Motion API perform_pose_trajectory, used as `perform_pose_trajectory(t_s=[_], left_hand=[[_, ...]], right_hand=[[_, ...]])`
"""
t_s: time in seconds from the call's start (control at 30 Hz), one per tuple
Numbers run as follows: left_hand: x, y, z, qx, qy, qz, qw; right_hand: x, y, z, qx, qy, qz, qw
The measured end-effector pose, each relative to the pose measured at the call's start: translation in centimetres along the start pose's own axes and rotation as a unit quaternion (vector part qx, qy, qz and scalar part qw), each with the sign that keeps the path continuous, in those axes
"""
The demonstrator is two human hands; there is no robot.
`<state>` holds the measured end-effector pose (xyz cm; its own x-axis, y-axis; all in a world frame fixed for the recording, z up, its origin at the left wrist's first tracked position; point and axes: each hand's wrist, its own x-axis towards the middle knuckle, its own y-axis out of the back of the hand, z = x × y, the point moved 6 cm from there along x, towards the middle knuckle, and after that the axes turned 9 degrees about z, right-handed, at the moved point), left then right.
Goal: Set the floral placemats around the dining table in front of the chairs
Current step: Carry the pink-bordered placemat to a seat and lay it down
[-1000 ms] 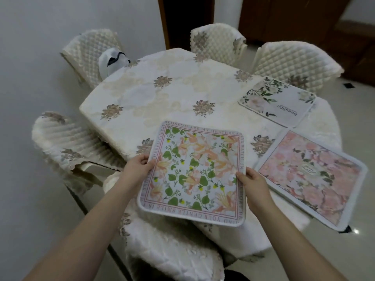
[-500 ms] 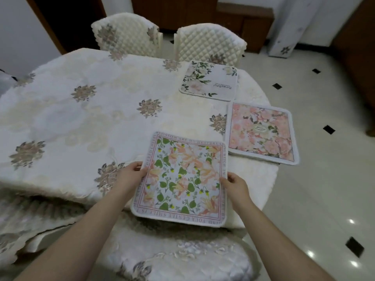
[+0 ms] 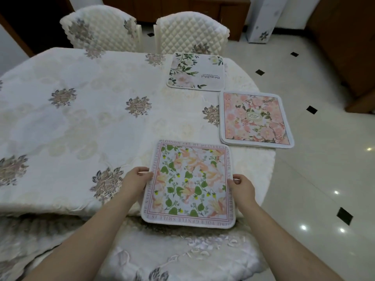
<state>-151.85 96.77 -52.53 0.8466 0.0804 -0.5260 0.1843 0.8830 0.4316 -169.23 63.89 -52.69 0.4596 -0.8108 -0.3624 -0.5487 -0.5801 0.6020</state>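
I count three square floral fabric placemats: a green-leaf one with a lettered pink border (image 3: pixel 189 184), a pink blossom one (image 3: pixel 256 120), and a white one printed "Beautiful" (image 3: pixel 196 73). Two quilted cream chair backs (image 3: pixel 100 27) (image 3: pixel 191 31) stand at the far side. Two bare hands (image 3: pixel 134 182) (image 3: pixel 243 188).

near placemat (image 3: pixel 189 184): green-leaf, peach floral | tablecloth (image 3: pixel 81 122): cream
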Motion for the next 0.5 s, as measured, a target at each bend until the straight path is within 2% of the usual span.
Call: perform_pose_trajectory(t_s=[0.1, 0.5], left_hand=[[0.1, -0.2, -0.4, 0.052, -0.023, 0.017, 0.998], [0.9, -0.8, -0.4, 0.122, -0.08, 0.07, 0.987]], right_hand=[[0.2, 0.4, 0.3, -0.025, 0.02, 0.029, 0.999], [2.0, 0.4, -0.1, -0.043, 0.034, 0.055, 0.997]])
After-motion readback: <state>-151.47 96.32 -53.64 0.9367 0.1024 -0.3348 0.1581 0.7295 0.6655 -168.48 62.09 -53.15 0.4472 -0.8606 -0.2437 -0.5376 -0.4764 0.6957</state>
